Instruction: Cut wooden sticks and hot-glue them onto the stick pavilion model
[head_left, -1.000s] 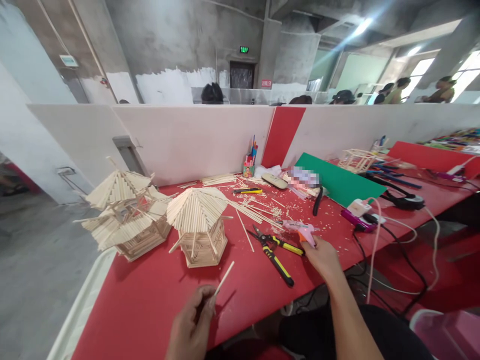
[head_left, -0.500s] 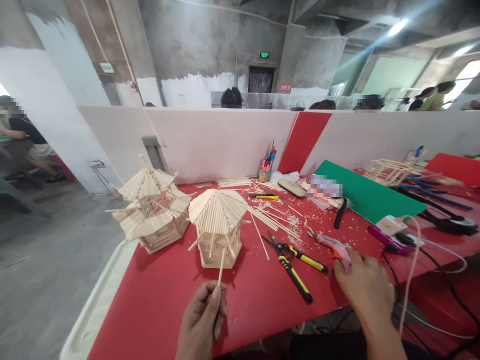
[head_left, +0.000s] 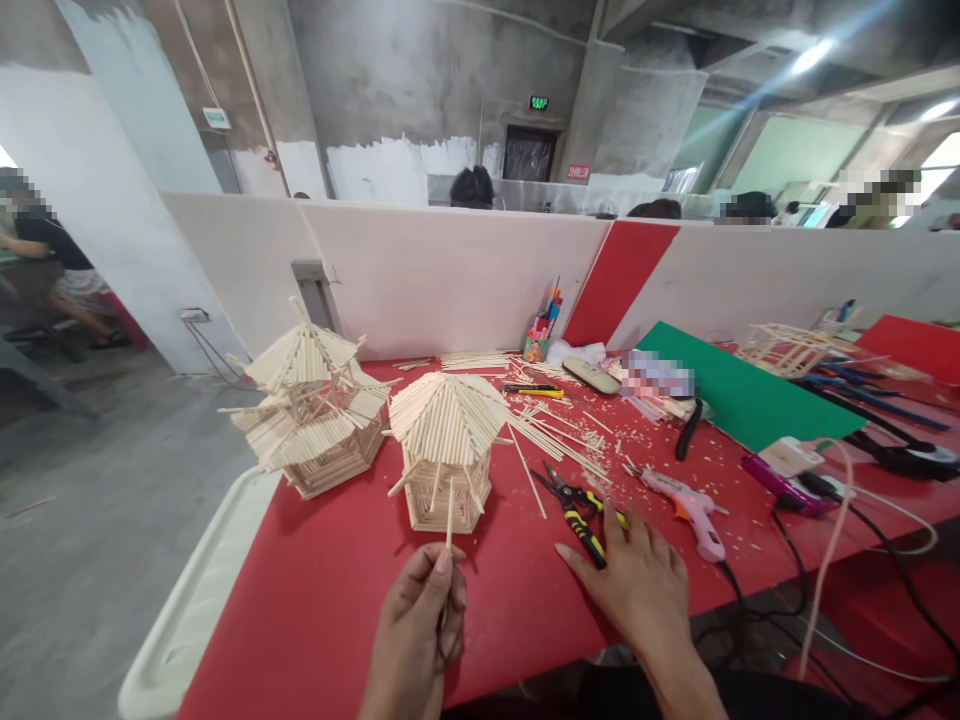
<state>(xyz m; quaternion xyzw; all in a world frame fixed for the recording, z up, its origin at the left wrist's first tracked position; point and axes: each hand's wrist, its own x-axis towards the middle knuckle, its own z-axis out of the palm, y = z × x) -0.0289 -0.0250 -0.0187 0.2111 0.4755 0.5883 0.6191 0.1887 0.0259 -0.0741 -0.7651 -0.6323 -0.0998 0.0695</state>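
Note:
Pinched upright in my left hand (head_left: 426, 610) is a thin wooden stick (head_left: 450, 515), its tip in front of a small stick-built pavilion (head_left: 448, 425) with a pointed roof. My right hand (head_left: 637, 575), fingers spread, lies over the handles of the black-and-yellow pruning shears (head_left: 574, 510); whether it touches them I cannot tell. Right of that hand, a pink glue gun (head_left: 694, 510) rests on its side on the red table (head_left: 315, 610). A larger two-tiered stick pavilion (head_left: 311, 410) stands at the left.
Loose sticks (head_left: 555, 445) and wood chips lie behind the shears, near a yellow utility knife (head_left: 532, 390). A pen cup (head_left: 536, 345) stands by the partition (head_left: 435, 280). On the right are a green board (head_left: 735, 390), a purple power strip (head_left: 787, 485) and hanging cables.
My right hand has let go of the glue gun and moved left over the shears' handles. My left hand still holds the stick. The view has shifted slightly.

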